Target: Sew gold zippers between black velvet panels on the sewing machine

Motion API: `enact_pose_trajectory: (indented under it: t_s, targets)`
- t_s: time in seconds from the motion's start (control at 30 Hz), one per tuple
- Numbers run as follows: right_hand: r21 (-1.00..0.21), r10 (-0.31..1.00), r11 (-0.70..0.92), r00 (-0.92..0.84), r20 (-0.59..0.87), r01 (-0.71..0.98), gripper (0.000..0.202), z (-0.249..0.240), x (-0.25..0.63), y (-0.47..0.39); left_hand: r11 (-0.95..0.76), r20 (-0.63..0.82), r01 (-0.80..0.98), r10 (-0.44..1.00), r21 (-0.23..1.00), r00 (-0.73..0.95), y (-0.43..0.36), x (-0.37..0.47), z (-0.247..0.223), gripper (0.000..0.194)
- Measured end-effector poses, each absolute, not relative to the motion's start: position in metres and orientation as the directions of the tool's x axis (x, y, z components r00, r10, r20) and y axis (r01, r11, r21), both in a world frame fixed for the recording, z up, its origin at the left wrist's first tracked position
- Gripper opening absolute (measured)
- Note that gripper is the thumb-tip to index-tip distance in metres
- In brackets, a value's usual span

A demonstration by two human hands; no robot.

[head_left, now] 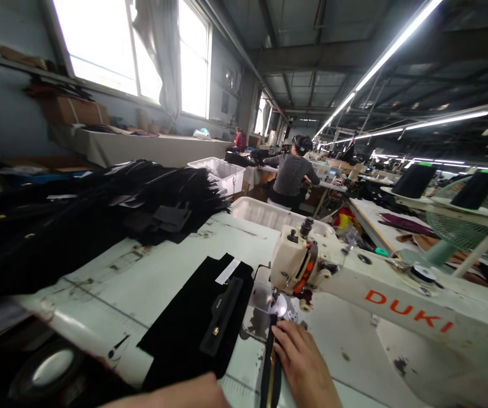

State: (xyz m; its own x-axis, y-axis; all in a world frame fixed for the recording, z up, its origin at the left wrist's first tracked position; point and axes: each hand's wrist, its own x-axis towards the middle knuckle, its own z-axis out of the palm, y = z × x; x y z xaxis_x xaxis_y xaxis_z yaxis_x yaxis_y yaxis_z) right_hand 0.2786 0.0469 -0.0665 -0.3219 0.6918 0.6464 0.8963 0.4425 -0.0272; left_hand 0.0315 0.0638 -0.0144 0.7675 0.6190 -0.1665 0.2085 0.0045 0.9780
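Observation:
My right hand (298, 354) is at the needle area of a white sewing machine (380, 289), its fingers closed at the edge of a black zipper (271, 368) with gold-coloured teeth. The zipper's far end lies under the machine head. My left hand (184, 394) is blurred at the bottom edge, its fingers mostly out of sight. Just beyond it lies a black fabric piece (184, 317), flat on the table. On that fabric sits a dark pocket panel (224, 311) with a small gold zipper pull, and a white label (227, 271) lies above the panel.
A large pile of black garment pieces (99, 209) covers the table's left side. White plastic bins (250, 209) stand behind the table. Farther back, a person (292, 173) sits at another station. Thread cones (414, 180) and a green fan (469, 221) are at right.

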Motion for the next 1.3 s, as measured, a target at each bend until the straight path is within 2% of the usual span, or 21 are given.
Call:
enact_pose_trajectory:
  t_s: [0.07, 0.1, 0.13, 0.17, 0.27, 0.3, 0.43, 0.5, 0.63, 0.77, 0.93, 1.03, 1.17, 1.3]
  targets:
    - [0.072, 0.651, 0.446, -0.379, 0.658, 0.892, 0.034, -0.064, 0.277, 0.048, -0.118, -0.169, 0.303, 0.619, 0.946, 0.767, 0.100, 0.024, 0.008, 0.034]
    - [0.101, 0.640, 0.443, -0.393, 0.661, 0.891, 0.036, -0.063, 0.277, 0.048, -0.383, -0.058, 0.434, 0.691, 0.815, 0.720, 0.123, 0.025, 0.017, 0.030]
    - [0.109, 0.637, 0.440, -0.395, 0.662, 0.891, 0.038, -0.062, 0.276, 0.049, -0.472, 0.016, 0.478, 0.723, 0.741, 0.690, 0.147, 0.029, 0.022, 0.025]
    - [0.107, 0.635, 0.431, -0.386, 0.669, 0.896, 0.040, -0.061, 0.276, 0.049, -0.512, 0.061, 0.496, 0.737, 0.701, 0.673, 0.172, 0.035, 0.024, 0.028]
    - [0.112, 0.633, 0.439, -0.395, 0.666, 0.891, 0.040, -0.063, 0.280, 0.051, -0.590, 0.095, 0.517, 0.711, 0.620, 0.697, 0.230, 0.055, 0.013, 0.058]
    - [0.115, 0.637, 0.447, -0.406, 0.655, 0.887, 0.037, -0.065, 0.283, 0.051, -0.603, 0.088, 0.520, 0.700, 0.605, 0.709, 0.240, 0.061, 0.005, 0.057]
    - [0.104, 0.664, 0.479, -0.437, 0.606, 0.872, 0.029, -0.068, 0.290, 0.050, -0.598, 0.078, 0.539, 0.709, 0.593, 0.700, 0.239, 0.072, -0.021, 0.024]
    - [0.091, 0.668, 0.477, -0.427, 0.609, 0.874, 0.029, -0.067, 0.289, 0.049, -0.566, 0.076, 0.541, 0.731, 0.621, 0.678, 0.223, 0.075, -0.027, 0.020]
    - [0.065, 0.695, 0.439, -0.384, 0.608, 0.896, 0.029, -0.061, 0.284, 0.047, -0.539, 0.105, 0.527, 0.758, 0.657, 0.644, 0.185, 0.084, -0.021, 0.027]
    - [0.112, 0.664, 0.439, -0.406, 0.628, 0.891, 0.031, -0.058, 0.282, 0.046, -0.581, 0.196, 0.545, 0.772, 0.605, 0.605, 0.144, 0.081, -0.018, 0.062]
    - [0.111, 0.669, 0.439, -0.406, 0.623, 0.892, 0.029, -0.056, 0.281, 0.043, -0.726, 0.139, 0.466, 0.602, 0.505, 0.787, 0.116, 0.061, -0.027, 0.049]
    - [0.113, 0.684, 0.444, -0.417, 0.599, 0.889, 0.029, -0.055, 0.281, 0.042, -0.700, 0.066, 0.420, 0.553, 0.577, 0.830, 0.129, 0.064, -0.024, 0.050]
    - [0.112, 0.674, 0.469, -0.437, 0.596, 0.876, 0.030, -0.050, 0.279, 0.042, -0.643, 0.039, 0.357, 0.516, 0.677, 0.856, 0.157, 0.072, -0.011, 0.049]
    - [0.033, 0.706, 0.499, -0.428, 0.564, 0.866, 0.031, -0.042, 0.276, 0.041, -0.605, 0.011, 0.337, 0.496, 0.721, 0.868, 0.151, 0.063, -0.001, 0.049]
